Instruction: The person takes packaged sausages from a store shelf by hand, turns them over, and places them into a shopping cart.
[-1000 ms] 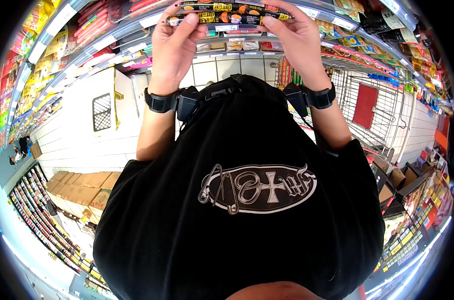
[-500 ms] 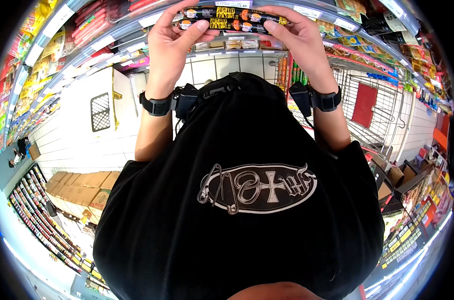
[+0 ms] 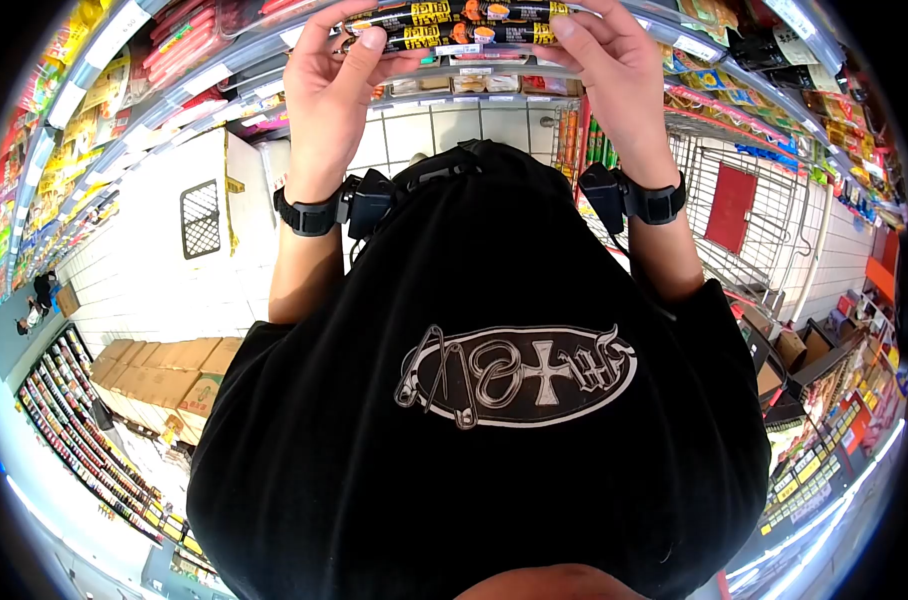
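Observation:
Two black-wrapped sausage sticks, an upper one (image 3: 494, 11) and a lower one (image 3: 489, 34), lie level one above the other at the top of the view. Yellow lettering and small orange pictures mark their wrappers. My left hand (image 3: 326, 105) is closed on their left ends, thumb in front and fingers behind. At the right ends, my right hand (image 3: 624, 100) pinches them with the thumb on the near side. Some fingertips are hidden behind the sticks or cut off by the frame's top edge.
Store shelves (image 3: 454, 100) with packaged goods and price labels curve around the front. To the right stands a wire shopping cart (image 3: 789, 200) with a red panel (image 3: 730, 208). Cardboard boxes (image 3: 159, 375) are stacked on the left, near a white box (image 3: 169, 200).
Both hands have raised the sausage sticks slightly toward the top edge and moved a little apart. The wrappers have turned, so different parts of the print face me.

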The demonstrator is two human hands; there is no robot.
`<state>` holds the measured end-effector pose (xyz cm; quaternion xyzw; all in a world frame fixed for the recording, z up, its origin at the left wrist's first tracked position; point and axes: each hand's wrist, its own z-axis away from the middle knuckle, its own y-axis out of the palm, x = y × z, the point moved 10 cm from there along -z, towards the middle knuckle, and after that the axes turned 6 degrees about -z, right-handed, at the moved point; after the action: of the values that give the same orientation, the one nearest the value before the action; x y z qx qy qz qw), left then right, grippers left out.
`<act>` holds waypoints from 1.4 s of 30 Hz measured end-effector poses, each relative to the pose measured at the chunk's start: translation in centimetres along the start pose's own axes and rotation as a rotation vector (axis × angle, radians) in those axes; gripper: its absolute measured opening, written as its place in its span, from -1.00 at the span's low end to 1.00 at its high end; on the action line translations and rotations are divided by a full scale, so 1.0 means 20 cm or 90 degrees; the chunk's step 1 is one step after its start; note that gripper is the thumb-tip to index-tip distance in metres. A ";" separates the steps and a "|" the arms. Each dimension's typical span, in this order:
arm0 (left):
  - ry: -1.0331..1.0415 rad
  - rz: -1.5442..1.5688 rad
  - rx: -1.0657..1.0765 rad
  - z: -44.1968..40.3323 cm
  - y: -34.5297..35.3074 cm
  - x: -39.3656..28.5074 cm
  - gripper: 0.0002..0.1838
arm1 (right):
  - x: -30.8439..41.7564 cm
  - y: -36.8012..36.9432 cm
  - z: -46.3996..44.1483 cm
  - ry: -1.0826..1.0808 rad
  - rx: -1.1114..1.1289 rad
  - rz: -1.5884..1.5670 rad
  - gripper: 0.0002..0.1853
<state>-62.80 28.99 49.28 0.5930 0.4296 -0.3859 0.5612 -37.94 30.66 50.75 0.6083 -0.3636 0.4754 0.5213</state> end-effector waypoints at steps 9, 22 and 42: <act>-0.016 -0.034 -0.001 0.04 0.02 -0.05 -0.67 | 0.00 0.03 0.03 0.010 -0.043 -0.035 -0.70; -0.026 -0.119 -0.016 0.10 0.11 -0.13 -0.54 | 0.00 0.01 0.08 -0.020 -0.036 -0.062 -0.69; -0.062 -0.081 -0.013 0.11 0.05 -0.04 -0.62 | -0.04 -0.04 0.15 -0.030 -0.024 -0.053 -0.69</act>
<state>-62.06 26.81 50.13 0.5388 0.4426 -0.4449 0.5620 -36.91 27.84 49.75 0.6239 -0.3587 0.4320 0.5436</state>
